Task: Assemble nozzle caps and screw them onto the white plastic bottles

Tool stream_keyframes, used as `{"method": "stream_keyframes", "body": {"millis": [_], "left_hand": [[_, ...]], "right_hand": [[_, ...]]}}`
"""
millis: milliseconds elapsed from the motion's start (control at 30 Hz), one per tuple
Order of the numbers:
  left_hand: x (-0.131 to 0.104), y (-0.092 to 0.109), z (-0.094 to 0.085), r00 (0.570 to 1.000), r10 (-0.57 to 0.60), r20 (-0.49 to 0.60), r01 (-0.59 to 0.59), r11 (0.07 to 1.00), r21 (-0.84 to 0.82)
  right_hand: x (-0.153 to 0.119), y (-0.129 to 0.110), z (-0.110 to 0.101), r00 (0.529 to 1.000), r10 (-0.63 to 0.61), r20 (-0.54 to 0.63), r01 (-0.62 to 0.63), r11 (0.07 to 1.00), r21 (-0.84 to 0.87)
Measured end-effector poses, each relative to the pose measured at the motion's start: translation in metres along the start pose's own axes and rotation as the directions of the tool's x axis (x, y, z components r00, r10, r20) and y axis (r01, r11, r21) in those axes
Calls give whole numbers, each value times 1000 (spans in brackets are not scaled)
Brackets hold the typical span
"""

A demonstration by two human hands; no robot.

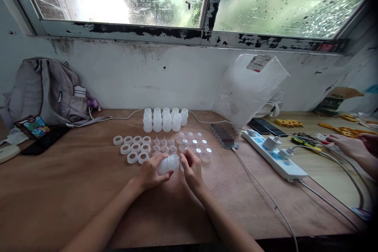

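My left hand (152,172) is wrapped round a small frosted plastic bottle (165,166), which lies tilted with its mouth toward the right. At that mouth, the fingers of my right hand (191,168) are pinched together; what they grip is too small and too hidden to name. Just beyond my hands are several clear nipples (163,142) in rows. White screw rings (136,147) lie to their left, and clear domed caps (195,141) with pale round tops stand to the right. Behind these, several more frosted bottles (162,120) stand upright in a tight block.
A phone (226,136) with a cable lies right of the caps, near a white power strip (274,155) with plugs. A large plastic bag (248,86) leans on the wall. At left sits a grey backpack (44,86). Another person's hand (351,147) shows at far right.
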State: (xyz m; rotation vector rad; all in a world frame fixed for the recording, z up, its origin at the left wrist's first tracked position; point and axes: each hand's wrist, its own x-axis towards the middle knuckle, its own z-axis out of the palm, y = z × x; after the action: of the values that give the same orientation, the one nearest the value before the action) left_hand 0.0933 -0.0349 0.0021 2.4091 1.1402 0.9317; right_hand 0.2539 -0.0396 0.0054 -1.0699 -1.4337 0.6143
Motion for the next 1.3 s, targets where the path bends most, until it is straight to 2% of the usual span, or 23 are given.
{"method": "stream_keyframes", "body": {"millis": [267,433,767,900,1000,1067,1100,1167,1233,1300], "left_hand": [[0,-1,-4,999,30,-21,-30,1000,0],[-1,-1,-6,999,43,-18,-43,999,16],[-1,0,-9,998,52,-43,-50,997,51],[-2,1,-9,999,41,-17,-41,999,12],[0,1,-9,1000,-23,-11,21,986,-167],[2,1,-9,993,-108,42,116,912,-393],[2,0,-9,984,-145,106,179,840,-512],[2,0,-9,947,-173,270,316,640,-701],[0,1,-10,902,-141,408,426,439,-791],[-1,3,-10,868,-92,487,489,326,-809]], "right_hand": [[-1,3,1,999,-50,8,50,992,-113],[-1,3,1,996,-53,68,60,992,-112],[-1,2,2,995,-65,81,72,994,-88],[-2,3,0,992,-68,110,78,993,-91],[-2,2,-1,993,-74,89,80,994,-69],[-2,-3,-3,989,-103,106,107,994,-31],[-1,-6,-4,983,-123,137,126,992,-11],[0,-13,-5,962,-155,224,152,988,30],[1,-19,-5,940,-153,305,134,988,82],[0,-20,-4,930,-111,351,64,988,142]]}}
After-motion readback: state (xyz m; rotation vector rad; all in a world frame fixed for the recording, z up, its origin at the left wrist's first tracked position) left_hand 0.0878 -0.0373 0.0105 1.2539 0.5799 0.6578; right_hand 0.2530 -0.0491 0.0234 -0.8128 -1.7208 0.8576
